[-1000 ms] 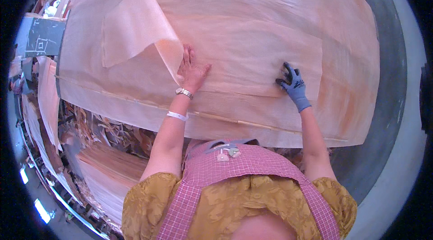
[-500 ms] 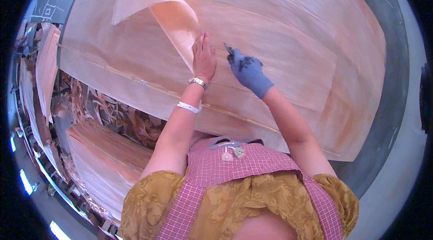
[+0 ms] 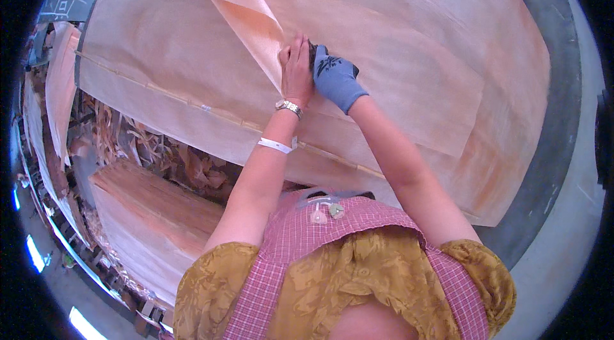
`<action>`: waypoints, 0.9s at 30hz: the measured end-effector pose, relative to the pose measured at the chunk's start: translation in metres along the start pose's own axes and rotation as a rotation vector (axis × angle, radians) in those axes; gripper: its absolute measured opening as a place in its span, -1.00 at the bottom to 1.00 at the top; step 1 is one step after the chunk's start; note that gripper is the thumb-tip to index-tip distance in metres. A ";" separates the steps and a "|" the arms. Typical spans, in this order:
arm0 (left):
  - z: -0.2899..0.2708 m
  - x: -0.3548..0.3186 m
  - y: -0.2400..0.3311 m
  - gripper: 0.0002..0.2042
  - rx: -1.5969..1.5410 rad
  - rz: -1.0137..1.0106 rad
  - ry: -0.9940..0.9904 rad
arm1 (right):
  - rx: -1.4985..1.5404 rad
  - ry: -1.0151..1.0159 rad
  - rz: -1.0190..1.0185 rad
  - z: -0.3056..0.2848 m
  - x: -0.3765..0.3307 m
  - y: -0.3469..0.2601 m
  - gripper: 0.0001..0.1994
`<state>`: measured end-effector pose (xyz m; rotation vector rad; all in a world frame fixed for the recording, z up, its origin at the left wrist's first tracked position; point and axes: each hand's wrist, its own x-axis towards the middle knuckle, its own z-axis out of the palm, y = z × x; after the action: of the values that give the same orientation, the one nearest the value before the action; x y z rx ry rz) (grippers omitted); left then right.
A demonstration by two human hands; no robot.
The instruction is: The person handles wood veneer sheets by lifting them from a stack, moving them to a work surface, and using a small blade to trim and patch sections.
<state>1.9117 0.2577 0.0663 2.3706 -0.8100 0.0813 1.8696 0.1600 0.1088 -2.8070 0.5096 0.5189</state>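
My bare left hand [image 3: 297, 75] presses down on a thin wood veneer sheet [image 3: 390, 78], its fingers stretched out and pointing away from me. A pale curl of veneer [image 3: 246, 30] rises just left of those fingers, its upper part folded over. Close against the left hand is my right hand [image 3: 336, 81], in a blue glove with dark patches. Its fingers are closed around a small knife, whose blade is now mostly hidden between the two hands. More broad veneer sheets [image 3: 147, 46] lie beneath.
A thin pale strip [image 3: 192, 111] runs across the sheets near me. Beyond the left edge lie torn veneer scraps [image 3: 153, 151] and a veneer stack [image 3: 150, 222]. A dark table edge [image 3: 547, 148] curves along the right.
My right hand has moved left and slightly away from me, up against the left hand. The left hand has shifted a little right and away. The curl of veneer has flattened somewhat.
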 end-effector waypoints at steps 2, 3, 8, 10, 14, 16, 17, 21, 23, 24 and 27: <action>-0.001 0.001 0.001 -0.45 0.009 0.002 -0.011 | -0.022 -0.006 -0.019 0.007 -0.015 0.002 -0.73; 0.000 0.001 0.001 -0.45 0.012 -0.006 -0.007 | -0.039 -0.005 -0.031 0.011 -0.023 0.006 -0.73; -0.002 0.000 0.004 -0.44 0.124 0.005 -0.050 | 0.007 -0.169 0.002 0.029 -0.084 0.027 -0.66; 0.000 0.000 0.002 -0.45 0.139 0.020 -0.045 | 0.001 -0.225 0.046 0.031 -0.109 0.033 -0.66; 0.004 -0.004 0.012 -0.47 0.182 -0.027 -0.064 | -0.081 -0.267 0.060 0.037 -0.138 0.055 -0.65; 0.016 -0.010 0.015 -0.49 0.167 -0.021 0.004 | -0.100 -0.305 0.094 0.021 -0.137 0.049 -0.67; 0.020 -0.013 0.027 -0.49 0.220 -0.004 -0.008 | -0.092 -0.287 0.087 0.026 -0.139 0.052 -0.68; 0.036 -0.025 0.049 -0.46 0.348 0.008 -0.048 | -0.090 -0.193 -0.044 0.036 -0.161 0.081 -0.73; 0.041 -0.030 0.043 -0.43 0.360 0.005 -0.067 | -0.104 -0.221 -0.120 0.035 -0.180 0.111 -0.73; 0.043 -0.028 0.042 -0.42 0.361 0.016 -0.063 | -0.118 -0.264 -0.139 0.034 -0.182 0.131 -0.72; 0.047 -0.028 0.048 -0.38 0.452 0.071 0.044 | -0.088 -0.228 -0.246 0.034 -0.188 0.167 -0.74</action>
<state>1.8554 0.2159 0.0476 2.7458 -0.9322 0.3814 1.6317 0.0725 0.1218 -2.7876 0.0956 0.8105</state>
